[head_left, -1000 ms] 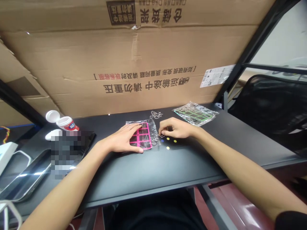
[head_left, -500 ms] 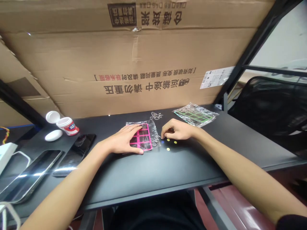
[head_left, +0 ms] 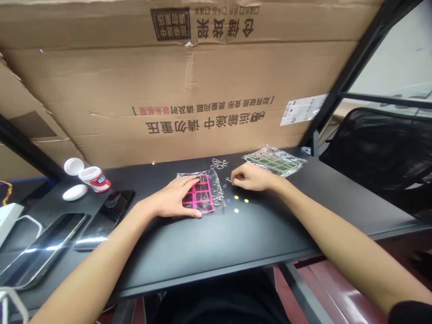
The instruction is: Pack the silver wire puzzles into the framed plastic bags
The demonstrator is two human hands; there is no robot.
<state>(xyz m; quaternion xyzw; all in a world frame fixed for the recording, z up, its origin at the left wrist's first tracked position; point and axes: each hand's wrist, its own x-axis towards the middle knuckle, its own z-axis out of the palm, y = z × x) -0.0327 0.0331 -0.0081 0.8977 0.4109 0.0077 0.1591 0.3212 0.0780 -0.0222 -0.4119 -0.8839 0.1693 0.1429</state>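
Observation:
My left hand lies flat with its fingers spread on a clear plastic bag that holds a pink grid frame. Small metal rings show at the bag's right side. To the right, my right hand has its fingers pinched together on a small metal ring piece. Just below that hand lie yellow discs and a blue disc on the dark table. A tangle of metal rings sits behind, between the hands.
At the back right lies a bagged green grid frame. On the left are an open white-and-red tub, a white oval object and two phones. A cardboard sheet stands behind the table.
My right hand has moved up and slightly right, away from the discs, and a small metal piece now shows at its fingertips. My left hand has stayed on the bag.

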